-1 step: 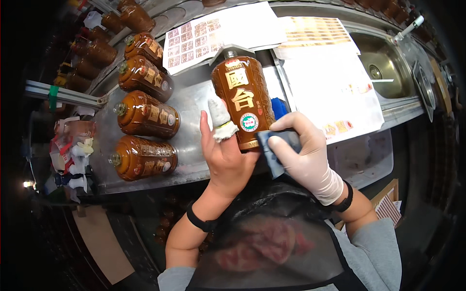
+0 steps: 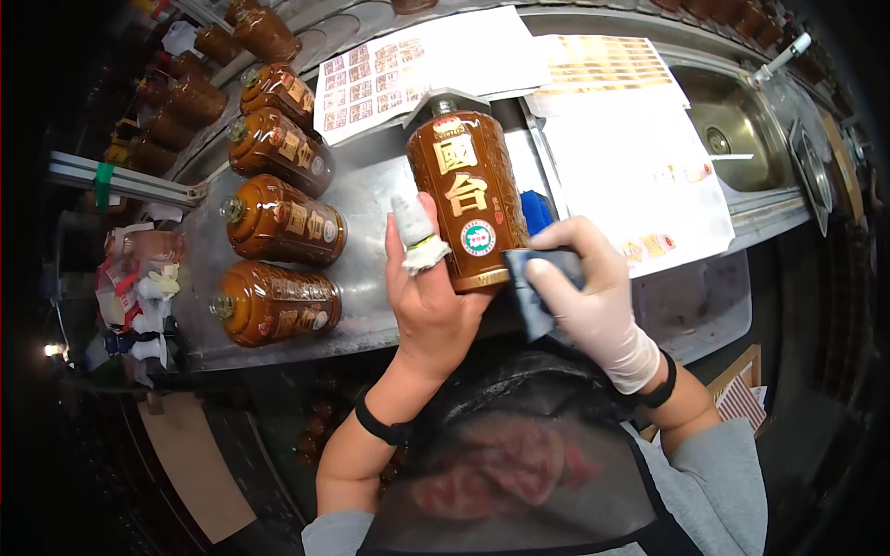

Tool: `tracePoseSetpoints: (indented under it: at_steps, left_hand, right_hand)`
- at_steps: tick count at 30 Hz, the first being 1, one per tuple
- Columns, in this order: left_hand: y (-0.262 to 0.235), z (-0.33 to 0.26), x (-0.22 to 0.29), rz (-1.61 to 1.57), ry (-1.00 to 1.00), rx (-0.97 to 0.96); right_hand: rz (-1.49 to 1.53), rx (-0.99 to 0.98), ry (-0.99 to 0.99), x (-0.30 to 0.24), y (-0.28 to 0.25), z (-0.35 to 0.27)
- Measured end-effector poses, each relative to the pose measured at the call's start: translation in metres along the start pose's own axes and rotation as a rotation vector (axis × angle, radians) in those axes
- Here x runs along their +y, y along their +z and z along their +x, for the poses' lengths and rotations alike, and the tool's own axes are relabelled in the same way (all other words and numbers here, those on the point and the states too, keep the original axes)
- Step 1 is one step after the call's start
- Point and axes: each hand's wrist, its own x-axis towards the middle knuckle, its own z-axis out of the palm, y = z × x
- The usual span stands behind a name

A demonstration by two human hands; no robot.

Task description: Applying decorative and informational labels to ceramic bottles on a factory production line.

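Observation:
A brown glazed bottle (image 2: 464, 199) with gold characters and a round green-and-white sticker lies tilted before me, its neck pointing away against a grey angled holder. My left hand (image 2: 434, 310) grips it at the base, partly hidden behind it. One left finger wears a white wrapping (image 2: 425, 243) with a yellowish band. My right hand (image 2: 593, 301), in a thin white glove, pinches a folded blue-grey cloth (image 2: 531, 296) between thumb and fingers. The cloth's edge is at the bottle's lower right side; whether it touches cannot be made out.
Several similar brown bottles (image 2: 283, 222) lie in a column on the metal bench (image 2: 371, 278) at left. Printed sticker sheets (image 2: 389, 69) lie at the back, more white sheets (image 2: 640, 176) at right. A sink (image 2: 742, 125) stands far right; crumpled waste (image 2: 139, 287) sits far left.
The bottle and both hands have shifted slightly to the right. The cloth has slid a little rightward along with my right hand.

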Motion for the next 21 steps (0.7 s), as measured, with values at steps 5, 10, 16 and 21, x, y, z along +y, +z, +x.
tracePoseSetpoints:
  at_steps: [5, 10, 16, 21]
  left_hand:
    - [0.005, -0.019, -0.014, -0.241, -0.203, -0.041]
    - [0.009, -0.029, -0.026, -0.333, -0.265, -0.084]
    - [0.011, -0.036, -0.037, -0.309, -0.331, -0.201]
    - [-0.017, 0.005, 0.008, -0.058, -0.067, -0.041]
  right_hand:
    - [0.182, 0.047, 0.179, 0.029, -0.010, -0.006]
    - [0.248, 0.056, 0.222, 0.040, -0.010, -0.009]
    - [0.210, 0.075, 0.253, 0.037, -0.018, -0.006]
    - [0.085, 0.027, -0.032, 0.003, -0.004, -0.001]
